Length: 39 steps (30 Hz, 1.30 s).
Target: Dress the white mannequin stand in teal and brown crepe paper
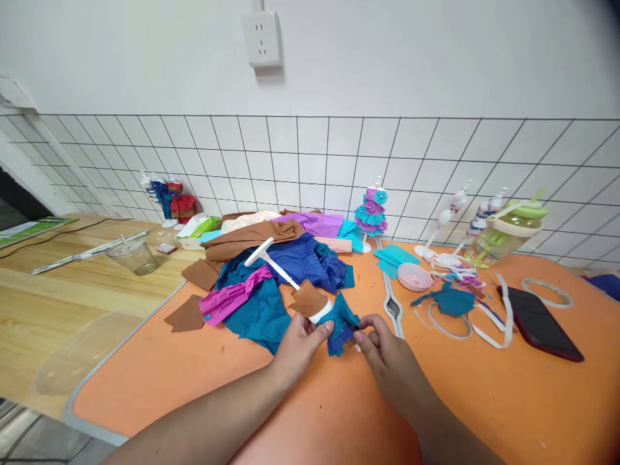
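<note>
A small white dress-form stand (278,268) is tilted on its side, its T-shaped base pointing away from me. Brown crepe paper (310,300) and a gathered teal crepe-paper skirt (341,320) wrap its body, with blue ruffles near my fingers. My left hand (303,339) is closed around the form, thumb pressing on the teal paper. At the skirt's right edge, my right hand (380,342) pinches the teal paper between thumb and fingertips. Just beyond lies a heap of crumpled crepe paper (256,303), with a magenta strip (235,297) on top.
A finished purple-and-teal dress form (372,213) stands by the grid wall. On the right are a pink dish (414,276), a tape roll (450,323), paper scraps, a phone (545,323) and a green-lidded bottle (506,232). A glass cup (133,257) stands left.
</note>
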Tool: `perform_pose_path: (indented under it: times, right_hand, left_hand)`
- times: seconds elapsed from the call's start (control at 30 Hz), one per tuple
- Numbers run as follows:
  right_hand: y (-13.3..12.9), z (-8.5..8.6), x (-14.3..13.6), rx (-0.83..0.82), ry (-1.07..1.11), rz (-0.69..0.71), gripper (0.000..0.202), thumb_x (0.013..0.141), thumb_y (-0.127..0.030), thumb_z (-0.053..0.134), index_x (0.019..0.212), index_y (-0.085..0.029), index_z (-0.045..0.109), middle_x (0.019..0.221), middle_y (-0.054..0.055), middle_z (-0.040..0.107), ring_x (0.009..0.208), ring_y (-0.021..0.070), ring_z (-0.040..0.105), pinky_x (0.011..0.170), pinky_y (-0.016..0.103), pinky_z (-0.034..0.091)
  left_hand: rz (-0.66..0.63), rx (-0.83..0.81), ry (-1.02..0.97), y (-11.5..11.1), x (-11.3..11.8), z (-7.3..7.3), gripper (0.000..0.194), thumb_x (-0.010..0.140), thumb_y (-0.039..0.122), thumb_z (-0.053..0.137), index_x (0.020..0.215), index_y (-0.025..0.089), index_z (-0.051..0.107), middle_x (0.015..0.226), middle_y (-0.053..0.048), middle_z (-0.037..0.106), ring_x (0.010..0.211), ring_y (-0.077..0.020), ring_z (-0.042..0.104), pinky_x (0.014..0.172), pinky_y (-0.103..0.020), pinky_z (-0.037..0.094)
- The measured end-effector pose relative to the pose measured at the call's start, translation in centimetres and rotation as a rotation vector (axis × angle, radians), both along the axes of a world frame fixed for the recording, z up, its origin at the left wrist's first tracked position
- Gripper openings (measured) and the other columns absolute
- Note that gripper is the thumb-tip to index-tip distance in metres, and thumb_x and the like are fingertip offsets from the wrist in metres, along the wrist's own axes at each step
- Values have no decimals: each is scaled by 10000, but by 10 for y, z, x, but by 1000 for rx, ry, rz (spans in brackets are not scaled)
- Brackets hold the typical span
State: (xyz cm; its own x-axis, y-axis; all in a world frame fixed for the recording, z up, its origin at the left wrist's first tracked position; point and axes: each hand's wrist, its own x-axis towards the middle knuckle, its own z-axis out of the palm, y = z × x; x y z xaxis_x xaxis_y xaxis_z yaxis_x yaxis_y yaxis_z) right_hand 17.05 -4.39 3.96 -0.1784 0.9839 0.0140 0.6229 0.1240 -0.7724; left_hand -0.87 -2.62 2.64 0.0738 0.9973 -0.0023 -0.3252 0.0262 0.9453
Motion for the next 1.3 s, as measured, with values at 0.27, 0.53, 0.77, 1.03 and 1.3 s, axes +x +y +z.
perform_pose_path:
  times: [0.27, 0.53, 0.77, 1.03, 1.3]
  right_hand:
    - [0, 5, 1, -64, 15, -14, 348, 935, -547, 342, 991, -246, 506, 504, -65, 486, 475, 165, 493, 500, 248, 293]
    - [0, -2, 1, -26, 8, 1, 323, 939, -531, 347, 979, -242, 485, 512, -72, 436, 473, 163, 473, 492, 256, 264]
    - [2, -4, 1, -57, 33, -19, 293, 914, -545, 363, 881, -257, 407, 525, -76, 456, 458, 161, 477, 480, 252, 276]
    - [-1, 2, 0, -108, 82, -43, 279, 917, -530, 364, 881, -258, 415, 618, -46, 589, 364, 134, 463, 446, 260, 315]
    - [0, 9, 2, -139, 58, -22, 313, 925, -546, 332, 936, -249, 426, 551, -71, 532, 371, 135, 480, 449, 251, 331]
  left_hand:
    - [-8, -28, -116, -1, 0, -6, 358, 776, 344, 726, 1052, 168, 584, 1109, -91, 692, 1090, -277, 614, 956, -398, 455]
    - [30, -17, 16, -5, 3, 0, 384, 688, 396, 793, 918, 172, 581, 925, -54, 700, 923, -247, 634, 836, -361, 483]
    - [-11, 31, 19, -4, 4, -5, 416, 712, 395, 776, 998, 172, 573, 1011, -69, 698, 998, -251, 629, 910, -374, 475]
    - [-6, 22, 3, -5, 5, -2, 453, 700, 412, 783, 1023, 173, 575, 1093, -95, 693, 1066, -283, 622, 957, -405, 460]
    - [17, 22, 49, -4, 0, -3, 427, 704, 414, 774, 980, 165, 564, 1036, -84, 691, 1022, -272, 621, 913, -392, 472]
